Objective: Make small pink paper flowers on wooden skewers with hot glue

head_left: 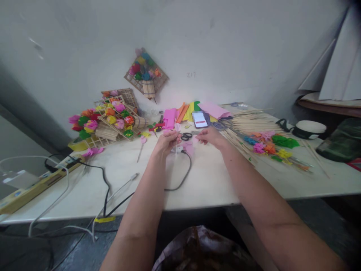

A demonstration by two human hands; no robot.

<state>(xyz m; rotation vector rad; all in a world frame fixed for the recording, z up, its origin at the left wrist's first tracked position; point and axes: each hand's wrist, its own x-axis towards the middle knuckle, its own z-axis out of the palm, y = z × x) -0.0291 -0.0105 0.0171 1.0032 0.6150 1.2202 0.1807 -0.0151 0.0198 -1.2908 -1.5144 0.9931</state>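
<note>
My left hand (168, 140) is closed in a pinch round a thin, pale stem with a pale pink paper petal (177, 127) at its top. Across from it, my right hand (209, 136) has its fingertips drawn together; whatever they hold is too small to make out. Black-handled scissors (186, 136) lie on the table between both hands. Just below them are pale pink paper pieces (188, 148), partly beside a plug with a dark cable. A single pink flower on a stick (143, 140) lies left of my left hand.
Finished-looking paper flower frames (113, 116) pile up at the left. Behind my hands are coloured crepe paper (170, 118) and a phone (200, 119). Wooden sticks (248, 122) and loose paper flowers (267, 147) spread at the right. Cables and a power strip (42, 184) occupy the left front.
</note>
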